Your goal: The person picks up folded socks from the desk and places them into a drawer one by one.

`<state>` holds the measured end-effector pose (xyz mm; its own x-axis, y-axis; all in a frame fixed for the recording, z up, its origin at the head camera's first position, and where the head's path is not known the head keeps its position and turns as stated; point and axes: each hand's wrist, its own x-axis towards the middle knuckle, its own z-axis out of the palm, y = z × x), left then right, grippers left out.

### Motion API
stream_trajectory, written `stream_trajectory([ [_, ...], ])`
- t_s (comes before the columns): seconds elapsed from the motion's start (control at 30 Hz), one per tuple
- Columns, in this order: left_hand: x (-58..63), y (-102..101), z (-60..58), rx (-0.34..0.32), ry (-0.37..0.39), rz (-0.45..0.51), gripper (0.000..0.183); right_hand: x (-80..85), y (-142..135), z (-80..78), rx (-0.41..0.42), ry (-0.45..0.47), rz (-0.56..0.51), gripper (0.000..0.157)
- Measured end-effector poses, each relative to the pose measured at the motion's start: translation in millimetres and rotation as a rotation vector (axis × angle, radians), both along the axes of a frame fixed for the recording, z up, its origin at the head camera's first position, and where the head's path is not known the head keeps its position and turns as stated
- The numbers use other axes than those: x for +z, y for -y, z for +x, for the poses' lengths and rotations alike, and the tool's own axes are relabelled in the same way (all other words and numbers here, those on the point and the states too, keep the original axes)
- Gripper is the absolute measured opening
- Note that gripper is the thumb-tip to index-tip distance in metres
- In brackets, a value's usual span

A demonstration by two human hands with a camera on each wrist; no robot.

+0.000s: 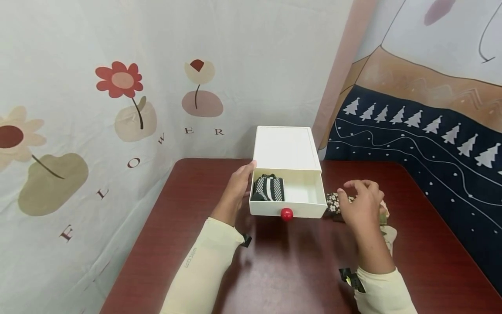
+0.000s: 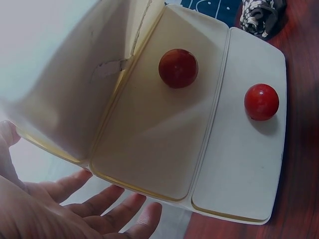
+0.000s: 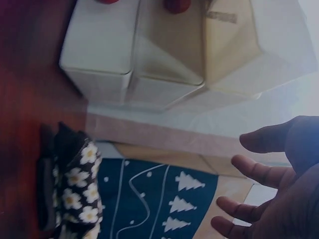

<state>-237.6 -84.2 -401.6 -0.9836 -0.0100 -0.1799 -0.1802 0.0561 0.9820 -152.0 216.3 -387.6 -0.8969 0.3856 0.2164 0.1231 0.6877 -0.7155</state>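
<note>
A white drawer box (image 1: pixel 287 148) stands on the table with its top drawer (image 1: pixel 303 210) pulled out. In the left part of that drawer lies a folded black-and-white striped sock bundle (image 1: pixel 269 188). My left hand (image 1: pixel 237 185) rests against the box's left side, its fingers (image 2: pixel 104 201) extended and apart in the left wrist view. To the right of the box, my right hand (image 1: pixel 362 203) hovers with loosely bent fingers and nothing between them. Below and beside it lies a black sock bundle with white daisies (image 3: pixel 77 189), partly hidden by the hand in the head view.
Red round knobs (image 2: pixel 261 102) stick out from the drawer fronts. Other folded fabric pieces, one pale and patterned (image 1: pixel 389 235), lie by the right forearm on the dark red table (image 1: pixel 290 279). Printed cloth hangings (image 1: pixel 251 78) stand behind the table and along both sides.
</note>
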Motion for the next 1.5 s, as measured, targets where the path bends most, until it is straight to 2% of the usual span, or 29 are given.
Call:
stream_trajectory([
  [0.33, 0.0, 1.7, 0.0, -0.021, -0.006, 0.021, 0.068, -21.0, -23.5, -0.2, -0.007, 0.192, 0.026, 0.031],
  [0.67, 0.2, 3.1, -1.1, -0.027, -0.009, 0.005, 0.069, -32.4, -54.1, 2.8, 0.005, 0.416, 0.005, 0.042],
  [1.1, 0.0, 3.7, 0.0, -0.02, 0.005, -0.003, 0.068, -53.3, -76.4, 8.5, -0.004, 0.527, 0.019, 0.04],
  [1.27, 0.2, 4.4, 0.0, -0.023, 0.002, 0.011, 0.067, -58.4, -80.8, 9.4, 0.002, 0.561, 0.025, 0.031],
  [1.37, -0.5, 4.3, -1.2, -0.027, 0.01, 0.012, 0.068, -62.1, -83.7, 10.1, 0.025, 0.566, 0.043, 0.023],
  [1.5, -0.6, 3.1, -1.9, -0.021, 0.018, 0.003, 0.069, -67.6, -90.3, 9.8, 0.076, 0.572, 0.085, 0.025],
])
